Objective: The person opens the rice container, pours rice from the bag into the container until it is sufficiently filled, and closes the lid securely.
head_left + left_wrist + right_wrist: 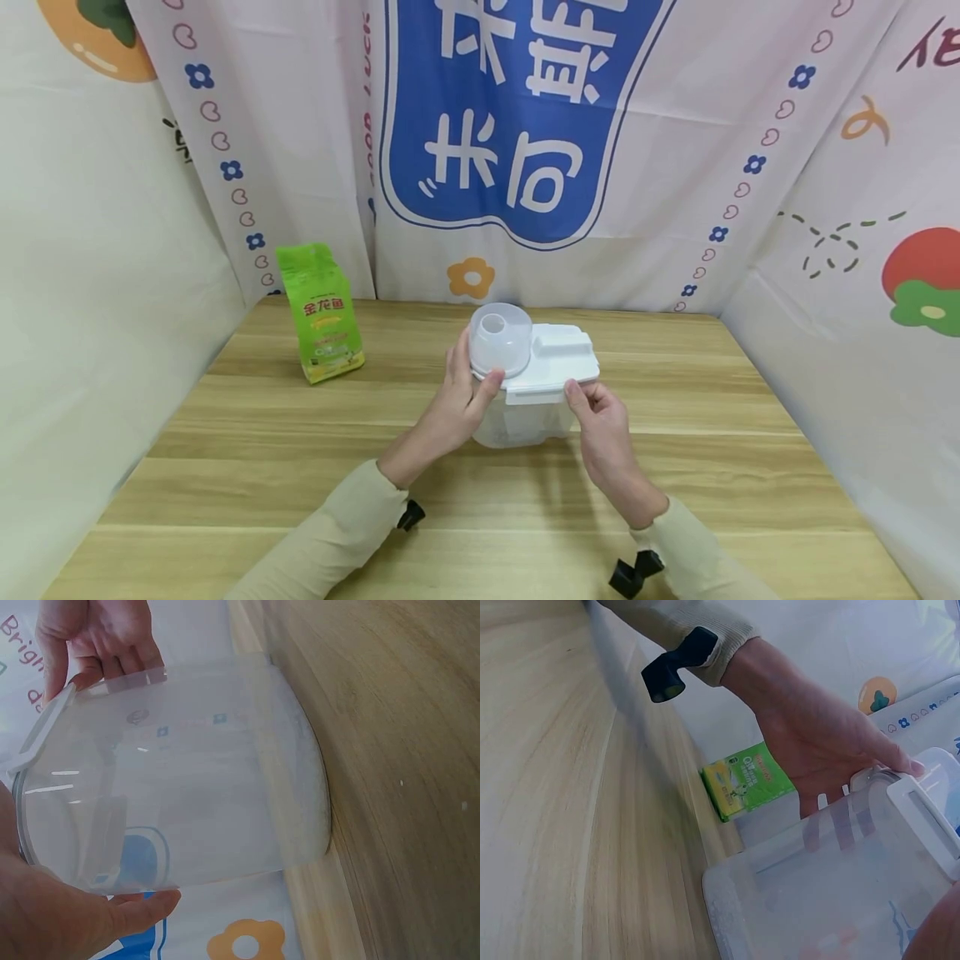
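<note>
A clear plastic storage container with a white lid stands on the wooden table. A rounded translucent measuring cup sits on the lid's left part. My left hand grips the container's left side at the rim, its thumb over the lid's front edge and its fingers along the side, as the right wrist view also shows. At the lid's front right corner, my right hand pinches the edge, thumb on top and fingers curled beneath. Through the clear wall, in the left wrist view, the backdrop shows.
A green bag with red printed characters stands upright at the table's back left. Printed white cloth hangs behind the table and along both sides. Black mounts are strapped at the wrists.
</note>
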The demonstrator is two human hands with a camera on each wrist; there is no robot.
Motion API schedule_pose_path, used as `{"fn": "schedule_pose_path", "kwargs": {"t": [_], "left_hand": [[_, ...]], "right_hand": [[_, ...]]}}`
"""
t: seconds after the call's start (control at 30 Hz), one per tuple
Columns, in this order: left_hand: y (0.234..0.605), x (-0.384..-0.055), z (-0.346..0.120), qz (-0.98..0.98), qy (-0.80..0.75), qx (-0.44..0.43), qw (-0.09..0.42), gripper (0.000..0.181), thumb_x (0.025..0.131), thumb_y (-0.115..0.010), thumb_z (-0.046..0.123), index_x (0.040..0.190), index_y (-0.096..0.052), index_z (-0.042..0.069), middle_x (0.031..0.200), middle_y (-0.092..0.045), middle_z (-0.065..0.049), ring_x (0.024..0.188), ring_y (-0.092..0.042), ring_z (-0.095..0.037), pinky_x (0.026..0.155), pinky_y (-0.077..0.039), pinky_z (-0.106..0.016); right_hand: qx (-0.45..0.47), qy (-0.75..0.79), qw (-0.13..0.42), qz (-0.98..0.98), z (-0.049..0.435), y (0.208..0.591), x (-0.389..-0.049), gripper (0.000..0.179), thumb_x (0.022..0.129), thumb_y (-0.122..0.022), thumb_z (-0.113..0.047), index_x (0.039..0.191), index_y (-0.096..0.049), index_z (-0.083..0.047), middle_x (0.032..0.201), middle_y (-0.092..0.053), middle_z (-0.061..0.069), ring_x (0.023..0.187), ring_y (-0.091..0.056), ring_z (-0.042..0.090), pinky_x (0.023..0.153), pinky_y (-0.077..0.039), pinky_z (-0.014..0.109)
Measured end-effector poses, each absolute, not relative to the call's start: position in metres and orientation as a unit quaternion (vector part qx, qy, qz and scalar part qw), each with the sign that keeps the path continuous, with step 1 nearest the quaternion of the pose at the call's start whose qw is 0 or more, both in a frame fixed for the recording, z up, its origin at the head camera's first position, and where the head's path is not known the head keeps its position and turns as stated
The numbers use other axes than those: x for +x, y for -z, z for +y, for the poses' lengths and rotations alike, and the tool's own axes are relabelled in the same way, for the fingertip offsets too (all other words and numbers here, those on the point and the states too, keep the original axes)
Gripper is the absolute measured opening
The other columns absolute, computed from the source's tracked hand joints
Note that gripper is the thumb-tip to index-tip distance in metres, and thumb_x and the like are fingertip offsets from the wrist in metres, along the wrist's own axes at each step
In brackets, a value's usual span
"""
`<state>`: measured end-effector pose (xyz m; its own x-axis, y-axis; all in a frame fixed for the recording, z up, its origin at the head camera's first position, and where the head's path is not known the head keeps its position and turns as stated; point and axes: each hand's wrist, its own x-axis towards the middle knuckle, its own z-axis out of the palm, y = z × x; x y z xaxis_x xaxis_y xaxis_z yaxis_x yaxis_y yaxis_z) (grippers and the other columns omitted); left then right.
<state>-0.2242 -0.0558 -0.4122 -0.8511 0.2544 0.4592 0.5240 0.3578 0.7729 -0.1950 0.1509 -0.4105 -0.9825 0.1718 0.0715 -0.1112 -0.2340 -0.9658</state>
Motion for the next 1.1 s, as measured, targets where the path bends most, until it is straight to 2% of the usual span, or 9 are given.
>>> {"fn": "schedule_pose_path", "kwargs": {"t": [0.27,0.5,0.7,0.93,1.1], "left_hand": [[0.4128,-0.2244,-0.0556,-0.812,0.514,-0.239,0.137,0.076,0.103,-0.048,0.035,0.157,0.002,0.016,0.149,-0.022,-0.020,0.130,-0.037,-0.031,0.110,-0.039,-0.054],[0.4135,-0.2253,-0.0568,-0.811,0.516,-0.240,0.136,0.077,0.102,-0.049,0.035,0.157,0.001,0.015,0.149,-0.021,-0.020,0.128,-0.039,-0.031,0.108,-0.041,-0.053],[0.4128,-0.2253,-0.0568,-0.810,0.516,-0.240,0.140,0.080,0.101,-0.052,0.037,0.157,0.000,0.016,0.149,-0.025,-0.019,0.131,-0.037,-0.031,0.109,-0.040,-0.056],[0.4144,-0.2231,-0.0571,-0.814,0.528,-0.208,0.121,0.089,0.095,-0.062,0.040,0.158,0.000,0.024,0.150,-0.027,-0.015,0.133,-0.038,-0.031,0.112,-0.034,-0.059],[0.4159,-0.2239,-0.0575,-0.808,0.539,-0.208,0.118,0.094,0.091,-0.067,0.040,0.157,-0.001,0.026,0.150,-0.028,-0.014,0.133,-0.037,-0.030,0.113,-0.034,-0.060]], "right_hand": [[-0.017,-0.780,0.085,-0.620,0.1505,0.4096,-0.1946,0.024,0.100,-0.056,-0.009,0.076,-0.052,-0.011,0.080,-0.050,-0.007,0.085,-0.047,0.008,0.077,-0.043,0.019],[-0.007,-0.773,0.072,-0.630,0.1492,0.4090,-0.1926,0.035,0.102,-0.053,-0.016,0.067,-0.047,-0.013,0.079,-0.045,-0.005,0.097,-0.042,0.012,0.089,-0.037,0.024],[-0.023,-0.776,0.067,-0.627,0.1515,0.4083,-0.1940,0.037,0.100,-0.056,-0.017,0.064,-0.047,-0.012,0.076,-0.047,-0.005,0.101,-0.042,0.015,0.095,-0.034,0.026],[-0.032,-0.796,0.060,-0.602,0.1504,0.4065,-0.1952,0.037,0.099,-0.058,-0.015,0.063,-0.052,-0.010,0.077,-0.054,-0.005,0.116,-0.039,0.016,0.110,-0.025,0.026],[-0.042,-0.796,0.062,-0.601,0.1504,0.4049,-0.1952,0.038,0.098,-0.059,-0.015,0.061,-0.057,-0.014,0.076,-0.056,-0.006,0.118,-0.041,0.014,0.108,-0.032,0.022]]}}
